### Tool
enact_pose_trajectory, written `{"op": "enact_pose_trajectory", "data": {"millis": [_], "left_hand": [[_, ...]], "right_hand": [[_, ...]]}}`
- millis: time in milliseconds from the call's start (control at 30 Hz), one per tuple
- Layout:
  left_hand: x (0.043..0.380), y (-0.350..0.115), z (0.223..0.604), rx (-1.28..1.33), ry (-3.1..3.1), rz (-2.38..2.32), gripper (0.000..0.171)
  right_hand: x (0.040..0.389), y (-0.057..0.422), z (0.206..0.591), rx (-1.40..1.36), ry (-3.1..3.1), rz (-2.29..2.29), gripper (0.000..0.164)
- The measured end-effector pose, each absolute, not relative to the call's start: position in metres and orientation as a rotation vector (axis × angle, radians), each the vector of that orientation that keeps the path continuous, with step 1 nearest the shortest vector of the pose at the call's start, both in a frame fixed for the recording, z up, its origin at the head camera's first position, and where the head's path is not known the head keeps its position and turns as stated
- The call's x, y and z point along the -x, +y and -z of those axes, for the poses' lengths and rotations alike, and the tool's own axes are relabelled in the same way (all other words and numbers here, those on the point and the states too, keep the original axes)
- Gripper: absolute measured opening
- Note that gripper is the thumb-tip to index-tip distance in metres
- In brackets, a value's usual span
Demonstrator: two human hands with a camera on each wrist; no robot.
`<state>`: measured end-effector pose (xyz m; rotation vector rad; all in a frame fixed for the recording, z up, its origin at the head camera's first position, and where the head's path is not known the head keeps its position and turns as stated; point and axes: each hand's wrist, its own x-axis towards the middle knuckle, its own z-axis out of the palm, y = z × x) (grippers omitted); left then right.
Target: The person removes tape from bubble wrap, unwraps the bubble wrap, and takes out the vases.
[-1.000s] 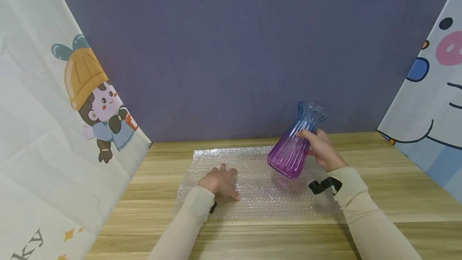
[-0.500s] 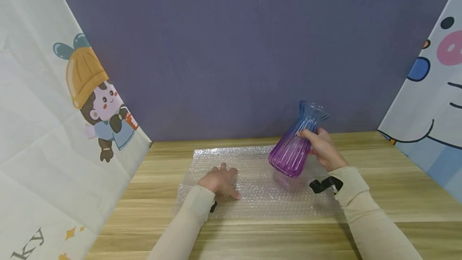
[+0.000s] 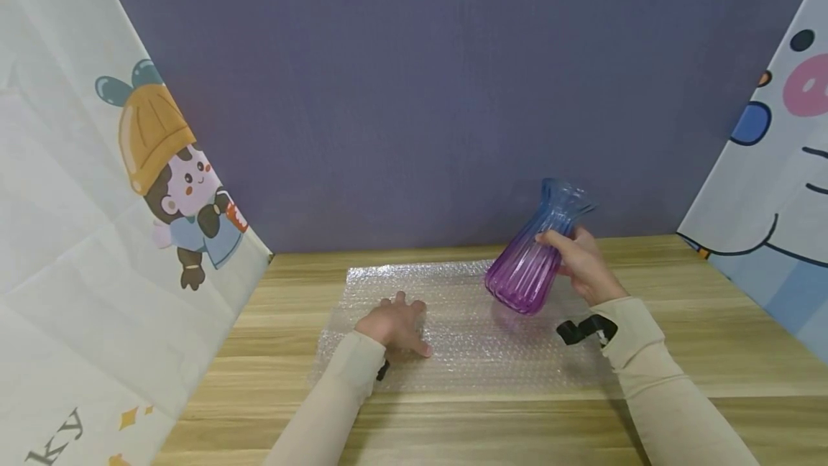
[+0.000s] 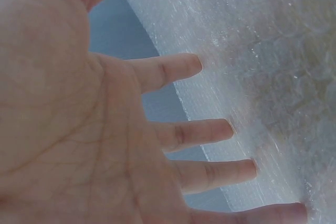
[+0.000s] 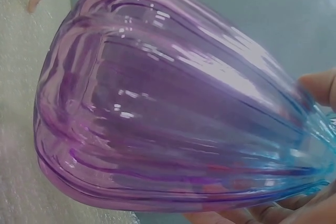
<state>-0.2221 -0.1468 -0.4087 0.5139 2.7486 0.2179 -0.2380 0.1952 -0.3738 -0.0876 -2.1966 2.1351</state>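
Observation:
A ribbed glass vase point(image 3: 527, 272), blue at its flared mouth and purple at its base, is tilted over the right part of a bubble wrap sheet point(image 3: 453, 358). My right hand point(image 3: 585, 265) grips it around the upper body, thumb across the near side. In the right wrist view the vase point(image 5: 157, 103) fills most of the picture, with fingers curled beneath it. My left hand point(image 3: 393, 326) rests on the left part of the sheet, fingers spread. Seen from the left wrist, straight fingertips point(image 4: 223, 128) touch the bubble wrap point(image 4: 283, 77).
The bubble wrap lies flat on a wood-grain table point(image 3: 284, 336). A dark blue-grey panel point(image 3: 414, 106) rises along the back edge. White printed sheets with cartoon figures stand at the left point(image 3: 77, 164) and right point(image 3: 776, 200).
My right hand has shifted the vase slightly right and up. The left hand has stayed in place on the bubble wrap.

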Motion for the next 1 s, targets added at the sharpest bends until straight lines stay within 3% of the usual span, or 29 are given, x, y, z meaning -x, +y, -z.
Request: {"op": "enact_pose_trajectory", "data": {"millis": [833,1000], "left_hand": [[0.2229,-0.1472,0.4092,-0.507,2.752,-0.212,0.093],[0.2227,-0.1471,0.4093,-0.502,2.759,-0.194,0.094]], "right_hand": [[0.2349,0.2006,0.3670,0.114,-2.104,-2.176,0.078],[0.2346,0.2005,0.3664,0.132,-2.140,-2.123,0.084]]}}
